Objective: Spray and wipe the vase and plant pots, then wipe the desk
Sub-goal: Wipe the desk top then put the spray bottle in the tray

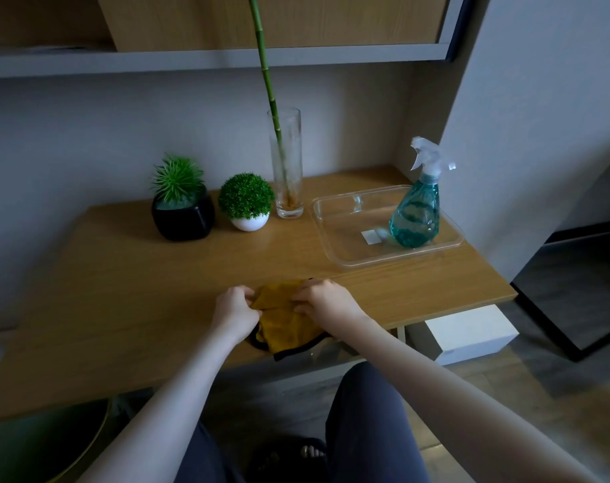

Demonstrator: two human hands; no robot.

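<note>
Closest to the camera you've got dark trousers and a sandalled foot on the floor, with both bare forearms reaching forward over the near edge of the wooden worktop. Both hands are bunched up on a mustard-yellow cloth with a dark trim, which sits right at the front edge of the worktop and hangs a bit over it: the left hand has its fingers curled into the cloth's left side, and the right hand is pinching the right side, fingers tucked in. Off to the right on the floor, partly under the worktop, there's a white box. Further back on the right side of the worktop is a clear plastic tray, and the teal spray bottle stands upright inside it towards its right end, next to a small white label on the tray's bottom. Along the back, left to right: a black pot with a spiky green plant, just beside it a small white pot with a round bushy green plant, then a tall clear glass vase holding one long green bamboo stalk that leans left and runs up past the grey shelf above.
</note>
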